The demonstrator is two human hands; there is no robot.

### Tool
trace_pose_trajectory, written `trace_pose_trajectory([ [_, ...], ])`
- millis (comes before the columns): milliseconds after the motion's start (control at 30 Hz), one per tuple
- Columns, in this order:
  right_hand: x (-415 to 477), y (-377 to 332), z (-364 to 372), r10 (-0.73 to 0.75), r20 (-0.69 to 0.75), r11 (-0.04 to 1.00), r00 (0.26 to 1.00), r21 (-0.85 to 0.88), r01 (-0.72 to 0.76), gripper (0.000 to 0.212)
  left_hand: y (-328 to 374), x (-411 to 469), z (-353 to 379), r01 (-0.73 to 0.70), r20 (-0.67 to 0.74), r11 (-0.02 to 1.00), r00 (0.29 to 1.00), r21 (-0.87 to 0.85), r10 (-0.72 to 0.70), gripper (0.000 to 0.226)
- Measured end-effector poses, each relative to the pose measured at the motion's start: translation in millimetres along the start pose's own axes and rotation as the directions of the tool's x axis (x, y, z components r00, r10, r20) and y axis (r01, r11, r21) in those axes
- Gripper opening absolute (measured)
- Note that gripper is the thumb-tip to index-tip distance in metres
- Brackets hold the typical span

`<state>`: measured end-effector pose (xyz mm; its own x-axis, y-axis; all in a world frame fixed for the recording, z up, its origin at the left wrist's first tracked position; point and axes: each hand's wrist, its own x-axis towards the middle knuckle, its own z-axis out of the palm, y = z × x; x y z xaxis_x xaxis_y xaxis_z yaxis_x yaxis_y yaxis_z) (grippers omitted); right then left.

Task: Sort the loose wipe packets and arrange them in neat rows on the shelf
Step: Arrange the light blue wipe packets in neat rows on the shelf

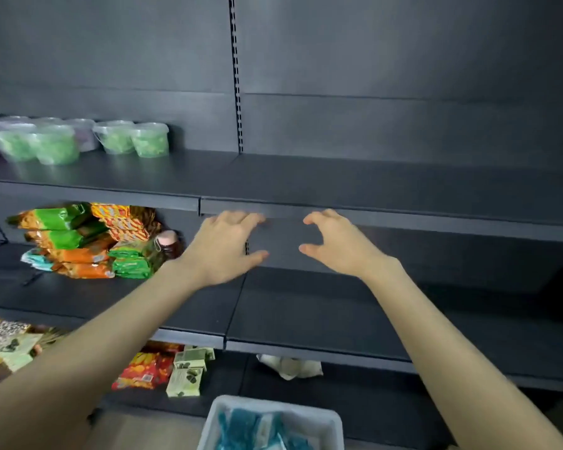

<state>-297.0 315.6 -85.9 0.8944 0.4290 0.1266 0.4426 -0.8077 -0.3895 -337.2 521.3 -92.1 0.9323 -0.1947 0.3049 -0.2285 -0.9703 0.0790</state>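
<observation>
- left hand (pixel 228 248): palm down, fingers spread and nearly straight, thumb out to the side, holds nothing
- left fingertips (pixel 252 219) overlap the front rail of the upper shelf (pixel 387 177); cannot tell if they touch it
- right hand (pixel 335 245): half open, fingers bent claw-like, wide gap between thumb and fingers, nothing in it
- hands side by side with a gap between them, both reached out over the bare part of the middle shelf (pixel 306 306), not resting on it
- blue packets (pixel 267 427): in a white bin (pixel 306 417) at bottom centre, well below both hands, between the two forearms, apart from both
- orange and green packets (pixel 78 241): loose untidy pile on the left of the middle shelf, just left of the left hand's wrist, not touched
- a brown bottle (pixel 168 243) sits at the right edge of that pile, near the left hand; blurry
- clear tubs (pixel 121 138) with green and purple contents on the upper shelf, far left
- bottom shelf: red packets (pixel 143 368) and pale green boxes (pixel 189 371) under the left forearm, something white and crumpled (pixel 290 365) to their right
- patterned packets (pixel 4 339) at the left edge, partly hidden by the left arm
</observation>
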Motion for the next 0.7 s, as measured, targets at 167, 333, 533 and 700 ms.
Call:
trace_pose_trajectory([
  [167,5,-1,88,0.123,0.144,0.992,0.982,-0.007,-0.123,0.053,-53,-23,72,-0.015,0.143,0.997,0.989,-0.078,0.026,0.063],
  [333,4,24,190,0.218,0.317,0.974,0.923,-0.005,-0.229,0.053,-84,-51,163,0.088,0.338,0.984,0.941,-0.155,-0.031,0.063],
  [533,-17,70,320,0.337,0.499,0.933,0.798,-0.063,-0.355,0.052,-103,-110,290,0.241,0.585,0.957,0.804,-0.164,-0.102,0.062],
  [700,-50,111,423,0.394,0.651,0.887,0.649,-0.085,-0.453,0.052,-102,-164,392,0.389,0.747,0.905,0.650,-0.175,-0.136,0.059],
])
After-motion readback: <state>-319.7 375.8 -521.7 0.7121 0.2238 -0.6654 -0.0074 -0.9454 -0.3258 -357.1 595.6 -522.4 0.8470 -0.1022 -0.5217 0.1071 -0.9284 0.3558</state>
